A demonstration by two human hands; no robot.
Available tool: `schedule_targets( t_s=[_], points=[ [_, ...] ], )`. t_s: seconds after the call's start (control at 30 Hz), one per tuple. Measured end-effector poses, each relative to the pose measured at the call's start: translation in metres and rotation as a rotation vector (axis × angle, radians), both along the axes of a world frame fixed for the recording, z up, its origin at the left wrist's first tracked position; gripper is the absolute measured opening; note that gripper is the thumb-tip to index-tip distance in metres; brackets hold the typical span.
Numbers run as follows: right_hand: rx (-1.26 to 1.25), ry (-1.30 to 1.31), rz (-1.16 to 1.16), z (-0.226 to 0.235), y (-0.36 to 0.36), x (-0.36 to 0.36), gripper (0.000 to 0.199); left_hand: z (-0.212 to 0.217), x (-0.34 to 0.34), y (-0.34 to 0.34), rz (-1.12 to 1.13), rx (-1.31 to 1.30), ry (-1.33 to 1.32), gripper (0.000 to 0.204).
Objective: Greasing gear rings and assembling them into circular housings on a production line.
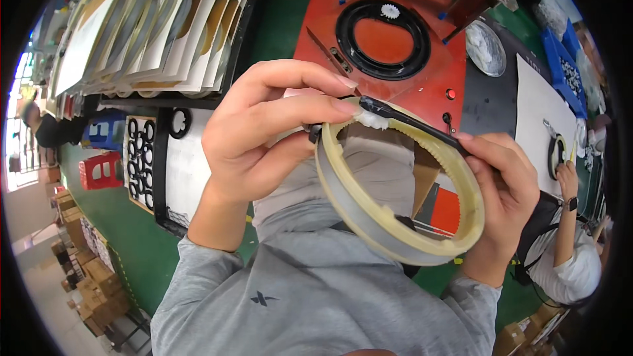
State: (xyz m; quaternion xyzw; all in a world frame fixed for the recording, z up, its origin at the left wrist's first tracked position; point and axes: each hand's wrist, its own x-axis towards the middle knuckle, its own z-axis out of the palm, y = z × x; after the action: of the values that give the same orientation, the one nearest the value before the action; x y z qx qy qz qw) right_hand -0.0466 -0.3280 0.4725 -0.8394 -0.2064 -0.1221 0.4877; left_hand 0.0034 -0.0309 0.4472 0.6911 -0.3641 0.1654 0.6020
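A cream plastic ring gear (472, 224), with teeth on its inner wall and a grey band outside, is held up tilted in front of my chest. My left hand (254, 132) is closed on its upper left side, fingertips at a small white toothed piece (373, 120) inside the rim. Along the top edge lies a slim black part (409, 118). My right hand (504, 181) pinches the ring's right side, near the far end of that black part. My palms hide some of the rim. Beyond the ring, a black oval ring (422, 43) rests on the red machine base (316, 20) with a white gear (390, 11) on it.
Sheets with ring parts (151, 33) stand in a rack at the left. Black rings fill a tray (140, 158) near a red stool (101, 171). A clear round dish (486, 49) and a blue bin (564, 69) are at right, where a co-worker's hand (567, 180) shows.
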Motion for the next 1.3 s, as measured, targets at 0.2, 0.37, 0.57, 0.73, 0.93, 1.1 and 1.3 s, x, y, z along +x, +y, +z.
schedule_targets(
  t_s=[0.2,0.37,0.57,0.73,0.93,1.1,1.3],
  points=[
    [-0.485,-0.155,-0.080,0.046,-0.007,-0.018,0.037,0.009,0.004,0.012,-0.038,0.156,-0.136,0.032],
    [-0.932,-0.053,0.134,0.100,-0.010,-0.020,0.036,0.020,0.001,0.008,-0.003,0.351,-0.371,0.030],
    [-1.141,0.134,0.216,0.136,-0.008,-0.019,0.033,0.030,0.007,-0.009,-0.181,0.507,-0.546,0.028],
    [-0.832,0.093,0.448,0.117,-0.040,0.003,0.032,0.025,0.009,-0.011,-0.175,0.569,-0.721,0.031],
    [0.095,0.679,0.225,0.022,-0.092,0.001,0.030,0.033,0.014,0.002,-0.177,0.607,-0.591,0.032],
    [0.565,0.436,-0.488,-0.057,-0.119,0.013,0.032,0.021,0.009,0.022,-0.006,0.551,-0.396,0.039],
    [0.218,0.172,-0.845,-0.127,-0.126,0.046,0.027,0.006,0.000,0.022,0.054,0.472,-0.220,0.039]
  ],
)
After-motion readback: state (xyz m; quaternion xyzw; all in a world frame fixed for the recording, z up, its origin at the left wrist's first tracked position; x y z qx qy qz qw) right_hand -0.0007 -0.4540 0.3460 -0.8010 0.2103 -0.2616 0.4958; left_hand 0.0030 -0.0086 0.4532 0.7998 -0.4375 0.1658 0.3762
